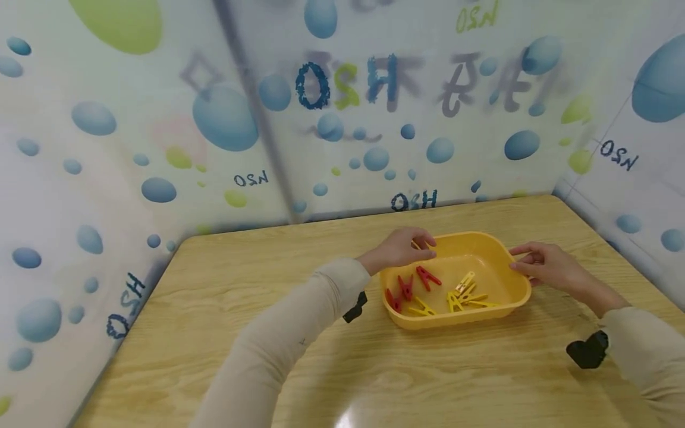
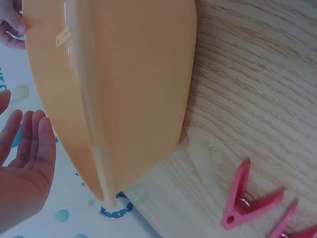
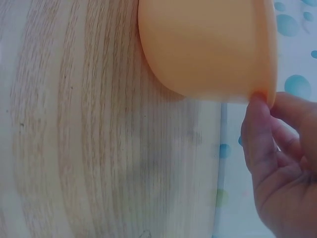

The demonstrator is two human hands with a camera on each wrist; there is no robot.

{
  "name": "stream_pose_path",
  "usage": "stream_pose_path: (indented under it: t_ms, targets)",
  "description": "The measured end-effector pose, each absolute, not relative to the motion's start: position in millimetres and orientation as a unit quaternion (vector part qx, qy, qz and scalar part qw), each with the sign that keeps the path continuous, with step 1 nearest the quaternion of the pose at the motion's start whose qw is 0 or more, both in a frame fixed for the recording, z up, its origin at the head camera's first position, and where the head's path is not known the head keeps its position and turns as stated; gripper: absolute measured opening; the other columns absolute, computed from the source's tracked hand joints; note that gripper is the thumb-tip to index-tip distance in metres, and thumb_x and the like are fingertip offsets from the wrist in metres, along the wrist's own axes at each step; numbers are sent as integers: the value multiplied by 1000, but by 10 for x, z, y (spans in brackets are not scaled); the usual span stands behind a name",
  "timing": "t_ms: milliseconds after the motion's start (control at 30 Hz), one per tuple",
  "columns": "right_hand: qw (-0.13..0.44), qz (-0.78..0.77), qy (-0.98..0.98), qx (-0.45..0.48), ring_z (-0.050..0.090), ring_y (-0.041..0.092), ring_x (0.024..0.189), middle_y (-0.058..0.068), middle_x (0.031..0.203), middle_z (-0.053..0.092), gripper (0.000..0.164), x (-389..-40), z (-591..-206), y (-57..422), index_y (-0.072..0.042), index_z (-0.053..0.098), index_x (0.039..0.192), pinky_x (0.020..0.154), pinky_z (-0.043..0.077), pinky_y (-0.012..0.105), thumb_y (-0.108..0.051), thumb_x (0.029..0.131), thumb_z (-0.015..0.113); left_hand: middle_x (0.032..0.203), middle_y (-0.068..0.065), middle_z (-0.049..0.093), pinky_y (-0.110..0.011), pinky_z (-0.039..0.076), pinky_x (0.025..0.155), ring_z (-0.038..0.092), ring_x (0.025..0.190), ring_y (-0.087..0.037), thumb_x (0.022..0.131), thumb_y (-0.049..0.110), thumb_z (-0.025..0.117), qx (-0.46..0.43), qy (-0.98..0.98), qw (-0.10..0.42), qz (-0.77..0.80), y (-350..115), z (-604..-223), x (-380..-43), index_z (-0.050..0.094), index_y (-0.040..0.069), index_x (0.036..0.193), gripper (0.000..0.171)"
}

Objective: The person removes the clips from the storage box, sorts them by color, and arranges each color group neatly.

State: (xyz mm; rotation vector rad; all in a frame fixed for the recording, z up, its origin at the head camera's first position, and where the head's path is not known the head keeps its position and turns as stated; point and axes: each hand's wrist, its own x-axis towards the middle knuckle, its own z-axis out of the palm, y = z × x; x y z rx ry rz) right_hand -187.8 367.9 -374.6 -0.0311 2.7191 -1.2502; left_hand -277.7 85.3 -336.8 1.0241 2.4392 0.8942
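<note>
A yellow-orange plastic basin [image 1: 484, 252] stands on the wooden table, with several yellow clothespins [image 1: 455, 302] and red clothespins [image 1: 428, 277] showing inside its outline in the head view. My right hand [image 1: 551, 267] pinches the rim at the basin's right end, thumb and fingers on either side of it in the right wrist view. Over the back left rim is my left hand [image 1: 401, 246]. Its fingers [image 2: 44, 144] look extended beside the basin's edge in the left wrist view, gripping nothing. That view also has pink-red clothespins [image 2: 245, 201] on the wood beside the basin.
The wooden table [image 1: 241, 285] extends left and in front of the basin. A white covering with blue and green drops [image 1: 225, 119] rises behind the table and at both sides. Black devices [image 1: 588, 349] sit at both wrists.
</note>
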Motion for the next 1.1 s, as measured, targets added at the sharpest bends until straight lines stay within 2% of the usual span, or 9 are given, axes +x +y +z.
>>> stream_pose_path:
  t_ms: [233, 600, 1100]
  targets:
    - [73, -421, 904, -16, 60, 21, 74, 17, 93, 59, 54, -1874, -3729, 3656, 11, 38, 122, 62, 51, 32, -27, 88, 55, 97, 0, 57, -17, 43, 71, 51, 87, -12, 84, 25, 61, 348, 873, 216, 265, 934, -3454, -2814, 59, 8, 110, 31]
    - [76, -426, 901, -15, 60, 21, 75, 16, 93, 59, 53, -1871, -3724, 3667, 10, 39, 122, 62, 51, 32, -26, 88, 56, 112, -4, 55, -19, 40, 82, 50, 101, -14, 86, 25, 59, 358, 871, 258, 214, 1039, -3521, -2864, 56, 8, 117, 36]
    - [82, -427, 900, -14, 59, 21, 75, 16, 93, 58, 52, -1890, -3716, 3705, 10, 38, 122, 62, 51, 32, -25, 88, 55, 119, -5, 52, -20, 38, 87, 47, 107, -14, 86, 14, 57, 366, 853, 318, 194, 1074, -3581, -2910, 53, 6, 117, 32]
